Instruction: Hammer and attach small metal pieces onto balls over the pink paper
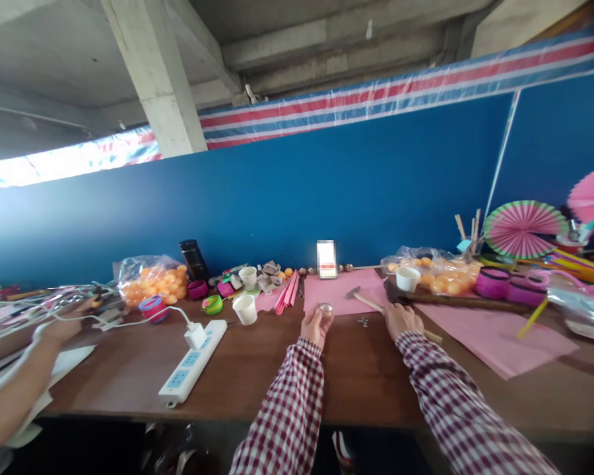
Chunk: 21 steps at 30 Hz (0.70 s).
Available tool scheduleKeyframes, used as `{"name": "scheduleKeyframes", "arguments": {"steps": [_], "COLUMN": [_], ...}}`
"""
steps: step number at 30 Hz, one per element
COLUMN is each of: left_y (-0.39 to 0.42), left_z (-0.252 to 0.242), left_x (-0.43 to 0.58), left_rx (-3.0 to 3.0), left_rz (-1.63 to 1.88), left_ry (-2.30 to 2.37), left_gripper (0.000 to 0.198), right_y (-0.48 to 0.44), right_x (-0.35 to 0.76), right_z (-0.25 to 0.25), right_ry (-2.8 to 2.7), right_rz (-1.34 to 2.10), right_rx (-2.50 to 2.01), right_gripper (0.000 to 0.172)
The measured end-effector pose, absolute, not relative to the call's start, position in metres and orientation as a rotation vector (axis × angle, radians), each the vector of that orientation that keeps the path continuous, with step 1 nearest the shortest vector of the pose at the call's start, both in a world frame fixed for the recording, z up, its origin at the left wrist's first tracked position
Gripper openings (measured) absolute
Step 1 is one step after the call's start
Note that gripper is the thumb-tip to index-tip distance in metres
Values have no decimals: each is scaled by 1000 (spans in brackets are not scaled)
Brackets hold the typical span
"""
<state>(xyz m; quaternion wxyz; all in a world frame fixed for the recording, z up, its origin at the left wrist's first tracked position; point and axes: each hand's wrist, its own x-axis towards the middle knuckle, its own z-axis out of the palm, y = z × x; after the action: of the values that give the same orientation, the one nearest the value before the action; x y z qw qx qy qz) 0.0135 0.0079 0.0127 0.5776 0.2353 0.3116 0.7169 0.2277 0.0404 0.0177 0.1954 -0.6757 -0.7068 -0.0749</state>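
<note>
My left hand (315, 325) is closed around a small clear round object (325, 308), held at the near edge of a pink paper sheet (341, 293). My right hand (402, 319) rests on the brown table (257, 369), fingers curled over the wooden handle of a small hammer (365, 300) whose head lies on the pink sheet. A few tiny metal pieces (363, 322) lie between my hands. Both sleeves are red and white checked.
A white power strip (193, 359) with a plugged charger lies at left. Paper cups (244, 309), bags of orange balls (153, 280), pink paper fans (523, 229) and pink tape rolls (492, 282) crowd the back. Another person's arm (24, 382) reaches in from the left.
</note>
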Motion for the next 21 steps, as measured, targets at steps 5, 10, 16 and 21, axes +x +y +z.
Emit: {"name": "scheduleKeyframes", "arguments": {"steps": [5,10,16,21], "left_y": [4,3,8,11], "left_z": [15,17,14,10], "left_x": [11,5,0,-3], "left_rx": [546,532,494,506], "left_rz": [1684,1751,1774,1773], "left_ry": [712,709,690,668], "left_gripper": [30,26,24,25], "right_y": [37,25,6,2], "right_x": [219,210,197,190], "right_z": [21,30,49,48], "right_ry": [-2014,-1927,-1869,-1965], "right_rz": [-208,-339,-558,-511], "right_rx": [-1939,-1882,-1644,-1505], "right_gripper": [21,26,30,34]}}
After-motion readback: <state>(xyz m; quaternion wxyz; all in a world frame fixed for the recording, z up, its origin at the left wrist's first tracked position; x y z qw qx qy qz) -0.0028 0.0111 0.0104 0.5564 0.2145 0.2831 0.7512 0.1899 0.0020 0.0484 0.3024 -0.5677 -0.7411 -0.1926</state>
